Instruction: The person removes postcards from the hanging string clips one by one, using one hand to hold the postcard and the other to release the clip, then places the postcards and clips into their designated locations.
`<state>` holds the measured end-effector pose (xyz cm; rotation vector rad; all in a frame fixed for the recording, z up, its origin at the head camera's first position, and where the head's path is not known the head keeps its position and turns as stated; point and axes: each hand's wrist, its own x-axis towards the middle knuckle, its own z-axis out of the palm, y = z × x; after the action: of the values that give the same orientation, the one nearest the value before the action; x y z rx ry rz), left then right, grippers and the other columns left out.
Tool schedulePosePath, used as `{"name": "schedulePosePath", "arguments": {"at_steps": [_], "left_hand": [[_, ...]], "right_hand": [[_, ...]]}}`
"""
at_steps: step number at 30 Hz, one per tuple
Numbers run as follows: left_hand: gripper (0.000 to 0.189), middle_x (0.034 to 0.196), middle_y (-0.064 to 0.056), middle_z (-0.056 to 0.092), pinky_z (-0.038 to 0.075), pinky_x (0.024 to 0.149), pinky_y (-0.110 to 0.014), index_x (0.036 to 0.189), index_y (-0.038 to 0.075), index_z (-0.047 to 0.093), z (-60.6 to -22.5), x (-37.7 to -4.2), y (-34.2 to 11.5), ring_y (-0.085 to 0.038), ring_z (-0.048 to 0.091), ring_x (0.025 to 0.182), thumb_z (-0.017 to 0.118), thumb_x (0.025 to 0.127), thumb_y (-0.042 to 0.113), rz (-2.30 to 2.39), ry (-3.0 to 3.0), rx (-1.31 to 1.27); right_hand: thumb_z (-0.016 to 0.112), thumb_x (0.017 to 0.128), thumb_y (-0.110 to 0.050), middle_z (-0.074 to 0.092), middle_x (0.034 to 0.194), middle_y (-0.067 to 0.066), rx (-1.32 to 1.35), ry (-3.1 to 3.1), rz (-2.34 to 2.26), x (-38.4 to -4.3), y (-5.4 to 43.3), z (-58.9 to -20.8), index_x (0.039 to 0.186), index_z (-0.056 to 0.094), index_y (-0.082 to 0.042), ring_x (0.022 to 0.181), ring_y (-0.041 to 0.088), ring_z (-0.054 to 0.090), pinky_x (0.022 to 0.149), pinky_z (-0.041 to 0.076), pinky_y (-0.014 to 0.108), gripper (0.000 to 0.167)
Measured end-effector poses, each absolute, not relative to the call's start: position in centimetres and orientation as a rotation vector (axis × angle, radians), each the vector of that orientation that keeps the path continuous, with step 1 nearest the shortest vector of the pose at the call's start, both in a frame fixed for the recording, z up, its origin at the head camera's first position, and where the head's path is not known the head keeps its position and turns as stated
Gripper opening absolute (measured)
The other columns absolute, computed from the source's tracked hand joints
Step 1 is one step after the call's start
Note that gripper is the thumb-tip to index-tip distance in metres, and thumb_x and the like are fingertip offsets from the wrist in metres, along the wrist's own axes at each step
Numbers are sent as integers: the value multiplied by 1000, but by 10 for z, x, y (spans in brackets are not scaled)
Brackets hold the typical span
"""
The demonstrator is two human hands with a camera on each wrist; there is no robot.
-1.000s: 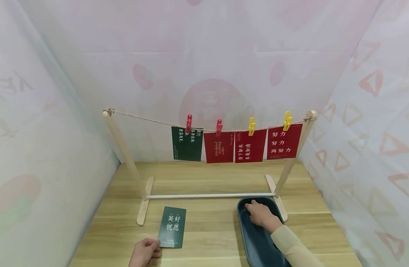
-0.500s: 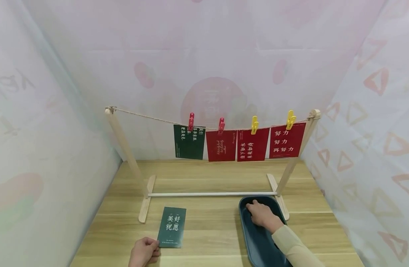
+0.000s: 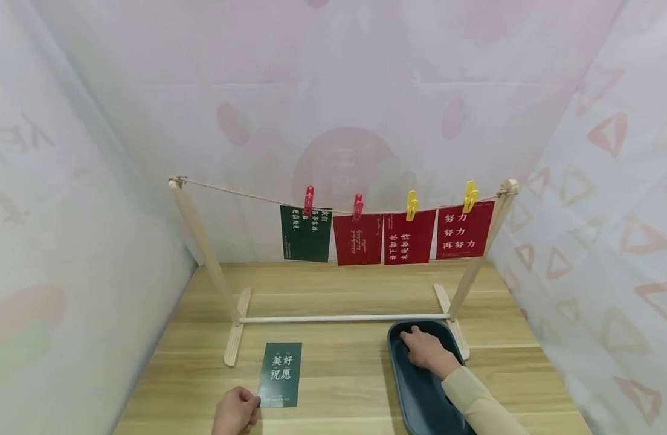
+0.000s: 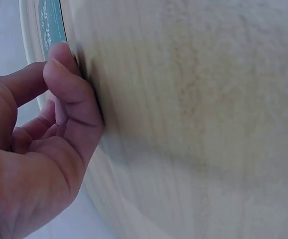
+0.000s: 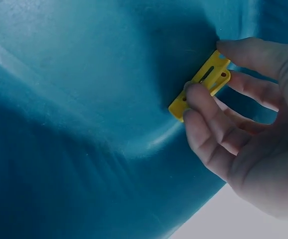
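Note:
My left hand (image 3: 235, 412) pinches the lower left corner of a green card (image 3: 281, 374) with white characters, low over the wooden table. Only a strip of this card (image 4: 53, 22) shows beyond the fingertips in the left wrist view. Inside a dark blue tray (image 3: 417, 393), my right hand (image 3: 427, 350) reaches to the far end. The right wrist view has its thumb and fingers holding a yellow clothespin (image 5: 204, 82) near a corner of the tray; the head view hides that clothespin behind the hand.
Behind the hands stands a wooden rack (image 3: 203, 241) with a sagging string (image 3: 241, 193). From it hang a green card (image 3: 306, 238) and several red cards (image 3: 409, 238), on red clips (image 3: 309, 200) and yellow clips (image 3: 411, 205). A white rod (image 3: 344, 318) joins the feet. Printed cloth walls surround the table.
The green card in my left hand has shifted slightly toward me, its far edge now lower. My right hand stays in the same place in the tray.

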<state>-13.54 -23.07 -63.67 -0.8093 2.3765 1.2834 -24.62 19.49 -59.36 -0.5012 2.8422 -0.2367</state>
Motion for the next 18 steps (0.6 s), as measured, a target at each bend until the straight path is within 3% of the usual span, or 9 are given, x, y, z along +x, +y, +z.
{"name": "schedulePosePath", "arguments": {"at_steps": [4, 8, 12, 15, 18], "left_hand": [[9, 67, -8, 60, 45, 52, -28, 87, 0, 55, -634, -139, -229, -16, 55, 58, 60, 93, 5, 1256, 2393, -795], [10, 67, -7, 58, 41, 53, -28, 86, 1, 57, -631, -139, -231, -16, 53, 58, 61, 92, 8, 1172, 2494, -716], [12, 68, -6, 57, 38, 53, -29, 86, 2, 59, -622, -142, -237, -17, 52, 60, 62, 91, 13, 1094, 2642, -640], [14, 73, -8, 60, 37, 54, -29, 90, 2, 60, -611, -150, -237, -18, 52, 63, 61, 92, 15, 1084, 2736, -598], [15, 78, -8, 63, 39, 55, -28, 96, 0, 60, -596, -158, -232, -17, 55, 66, 58, 95, 15, 1146, 2762, -606]], "right_hand": [[67, 91, -10, 61, 113, 26, -502, 2857, -224, -248, 197, -586, 119, 63, -1, 85, 37, 63, 66, 51, 50, 30], [66, 91, -12, 62, 84, 12, -547, 2946, -236, -250, 198, -577, 91, 65, -7, 64, 23, 55, 56, 45, 40, 4], [58, 92, -8, 42, 57, -1, -641, 3057, -331, -261, 198, -562, 67, 49, -15, 49, 12, 36, 49, 31, 29, 28], [59, 90, -9, 38, 54, -7, -649, 3108, -477, -269, 200, -544, 66, 49, -17, 49, 8, 34, 50, 30, 24, 27], [59, 91, -11, 45, 59, -10, -643, 3114, -677, -273, 202, -525, 72, 57, -18, 52, 5, 39, 52, 35, 21, 20]]}}
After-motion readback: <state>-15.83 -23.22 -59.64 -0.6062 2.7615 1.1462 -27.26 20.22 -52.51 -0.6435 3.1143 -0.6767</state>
